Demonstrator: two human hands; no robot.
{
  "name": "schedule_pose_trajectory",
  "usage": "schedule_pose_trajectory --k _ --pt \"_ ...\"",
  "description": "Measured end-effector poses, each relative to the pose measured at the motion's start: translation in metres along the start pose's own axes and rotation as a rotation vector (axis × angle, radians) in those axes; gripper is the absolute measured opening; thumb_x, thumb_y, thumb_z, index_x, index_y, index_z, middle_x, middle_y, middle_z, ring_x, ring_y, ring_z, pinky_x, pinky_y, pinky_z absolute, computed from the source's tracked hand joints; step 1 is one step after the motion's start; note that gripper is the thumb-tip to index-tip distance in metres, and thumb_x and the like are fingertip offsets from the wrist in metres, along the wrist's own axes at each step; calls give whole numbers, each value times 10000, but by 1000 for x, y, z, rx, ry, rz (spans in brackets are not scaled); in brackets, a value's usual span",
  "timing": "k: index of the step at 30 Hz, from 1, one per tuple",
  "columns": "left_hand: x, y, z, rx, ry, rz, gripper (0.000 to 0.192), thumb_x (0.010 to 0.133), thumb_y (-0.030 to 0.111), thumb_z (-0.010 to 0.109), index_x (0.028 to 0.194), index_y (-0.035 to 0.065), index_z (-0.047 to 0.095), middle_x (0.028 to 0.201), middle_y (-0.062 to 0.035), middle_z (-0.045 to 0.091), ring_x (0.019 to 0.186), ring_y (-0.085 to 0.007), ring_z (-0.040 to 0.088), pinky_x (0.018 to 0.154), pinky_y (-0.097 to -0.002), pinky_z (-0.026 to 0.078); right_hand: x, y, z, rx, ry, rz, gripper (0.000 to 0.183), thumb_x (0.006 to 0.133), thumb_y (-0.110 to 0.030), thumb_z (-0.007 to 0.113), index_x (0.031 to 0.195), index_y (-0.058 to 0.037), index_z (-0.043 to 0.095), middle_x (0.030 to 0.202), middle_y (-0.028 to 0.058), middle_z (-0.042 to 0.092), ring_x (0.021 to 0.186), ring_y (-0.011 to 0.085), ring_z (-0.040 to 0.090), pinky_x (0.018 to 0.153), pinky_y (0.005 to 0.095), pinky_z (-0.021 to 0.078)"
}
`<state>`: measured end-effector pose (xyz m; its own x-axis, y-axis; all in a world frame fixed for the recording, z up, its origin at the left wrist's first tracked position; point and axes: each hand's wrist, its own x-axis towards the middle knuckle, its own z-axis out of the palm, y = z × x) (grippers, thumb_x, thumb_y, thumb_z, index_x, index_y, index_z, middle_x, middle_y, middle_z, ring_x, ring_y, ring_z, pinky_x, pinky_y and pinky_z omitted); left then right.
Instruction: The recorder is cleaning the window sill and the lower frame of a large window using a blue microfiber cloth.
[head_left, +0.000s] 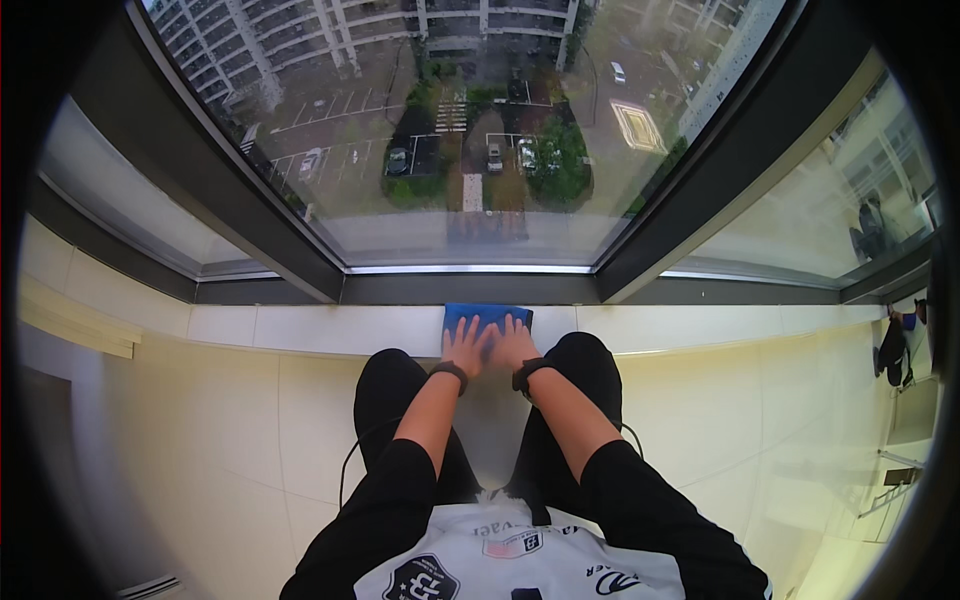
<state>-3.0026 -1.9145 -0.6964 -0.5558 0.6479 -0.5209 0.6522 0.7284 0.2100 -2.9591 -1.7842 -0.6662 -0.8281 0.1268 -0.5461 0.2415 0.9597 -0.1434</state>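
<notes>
A blue cloth (484, 310) lies flat on the white tiled ledge (352, 330) below the window. My left hand (466, 346) rests on its left part, fingers spread and pointing towards the window frame. Close beside it, my right hand (514, 341) presses on the cloth's right part, fingers also apart. The two hands nearly meet at the thumbs. Dark bands circle both wrists. Part of the cloth is hidden under the palms.
A dark window frame (469, 289) edges the far side of the ledge, with upright posts left and right. Through the wet glass pane (465, 247) a car park shows far below. My knees (581, 352) are close to the ledge. Dark items (894, 349) hang at the far right.
</notes>
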Motion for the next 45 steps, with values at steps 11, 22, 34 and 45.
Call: schedule_pose_trajectory --k 11,22,34,45 --pt "-4 7 -29 -27 -121 -7 774 890 337 520 1518 297 69 1593 -77 -37 1457 -347 -33 1135 -583 61 9 13 10 -119 85 -81 611 879 -409 480 1409 -122 378 1471 287 299 1311 450 377 1051 472 332" --pt "9 -1 -7 143 -128 -73 872 866 404 569 1521 289 5 1587 -97 -87 1452 -370 -24 1130 -569 134 6 3 -8 -78 -82 -74 594 919 -388 402 1470 -182 324 1538 205 212 1395 409 242 1135 459 173" --pt "21 16 -11 154 -112 -112 758 881 448 530 1511 271 148 1586 -122 25 1435 -403 107 1026 -554 359 4 24 -16 106 -120 -98 560 937 -312 338 1467 -131 334 1556 176 172 1407 359 256 1134 432 199" --pt "26 34 -3 178 -101 -82 711 903 469 447 1515 286 136 1588 -123 -46 1440 -425 5 1053 -643 233 -13 19 -3 142 -21 39 520 935 -306 358 1418 -122 411 1508 173 297 1332 349 380 1092 407 290"
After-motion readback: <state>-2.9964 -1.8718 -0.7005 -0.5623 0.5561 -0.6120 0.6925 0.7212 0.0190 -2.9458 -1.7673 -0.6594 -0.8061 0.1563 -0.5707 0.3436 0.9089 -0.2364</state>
